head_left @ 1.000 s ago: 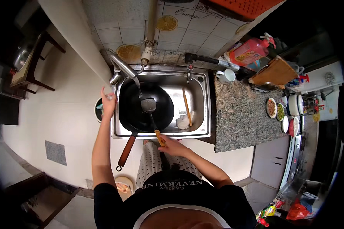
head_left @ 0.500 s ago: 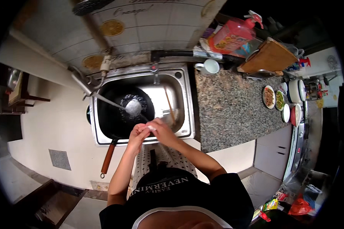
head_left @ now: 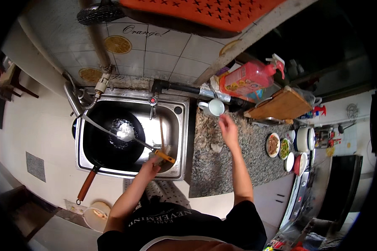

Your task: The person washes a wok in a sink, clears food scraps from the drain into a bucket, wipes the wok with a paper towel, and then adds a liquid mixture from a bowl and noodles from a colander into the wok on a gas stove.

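My left hand (head_left: 149, 169) is at the front of the sink, right by the yellow handle (head_left: 165, 156) of a ladle. Its fingers are partly hidden, and I cannot make out whether they grip anything. The ladle's bowl (head_left: 125, 132) lies in the black wok (head_left: 100, 148), with a stream of water running into it. Over the counter, my right hand (head_left: 229, 130) reaches out, fingers extended and holding nothing visible, just short of a white mug (head_left: 216, 107). A small whitish lump (head_left: 216, 147) lies on the granite nearby.
The wok's wooden handle (head_left: 87, 184) juts over the front rim of the steel sink (head_left: 181, 138). Chopsticks (head_left: 162, 131) lean inside. Rightward stand a pink pump bottle (head_left: 249, 79), a wooden board (head_left: 280, 104) and dishes of food (head_left: 273, 144). An orange basket (head_left: 205, 14) hangs overhead.
My hands, together at the sink's front around something whitish, have parted. The right has moved out toward the mug; the left stays by the sink. The view has shifted, and the ladle's handle now shows.
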Demonstrator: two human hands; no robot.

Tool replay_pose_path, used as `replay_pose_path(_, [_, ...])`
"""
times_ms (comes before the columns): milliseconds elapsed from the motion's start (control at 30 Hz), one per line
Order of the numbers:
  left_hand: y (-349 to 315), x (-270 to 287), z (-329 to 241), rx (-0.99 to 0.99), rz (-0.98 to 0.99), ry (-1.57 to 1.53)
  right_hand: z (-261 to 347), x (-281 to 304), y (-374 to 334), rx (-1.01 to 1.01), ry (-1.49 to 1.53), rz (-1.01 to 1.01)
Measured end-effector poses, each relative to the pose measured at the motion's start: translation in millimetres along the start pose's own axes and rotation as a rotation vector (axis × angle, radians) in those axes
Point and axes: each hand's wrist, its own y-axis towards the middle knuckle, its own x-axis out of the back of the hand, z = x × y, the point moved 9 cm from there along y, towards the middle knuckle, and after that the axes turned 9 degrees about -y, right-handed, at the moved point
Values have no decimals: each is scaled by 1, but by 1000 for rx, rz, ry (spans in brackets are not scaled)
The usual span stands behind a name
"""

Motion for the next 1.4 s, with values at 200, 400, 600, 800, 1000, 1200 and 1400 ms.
replay_pose_path(200, [18,-29,6,136,72,-269,98,55,155,395,-209,-389])
replay_pose_path(400, [-32,-24,3,68,142,-430,29,-5,262,506,-565,-19])
replay_pose_path(600, [-83,18,-27,144,116,-873,-60,23,313,677,-850,-159])
replay_pose_path(800, [-98,34,-22,200,383,-1097,148,100,140,400,-488,-306])
replay_pose_path(1000, [-111,25,-26,192,463,-1165,173,-12,-10,184,-194,515])
replay_pose_path(1200, [-116,44,-32,143,189,-1193,193,-281,-52,422,-231,729])
replay_pose_path(1400, [-112,40,-43,308,571,-1439,210,-450,-109,741,45,824])
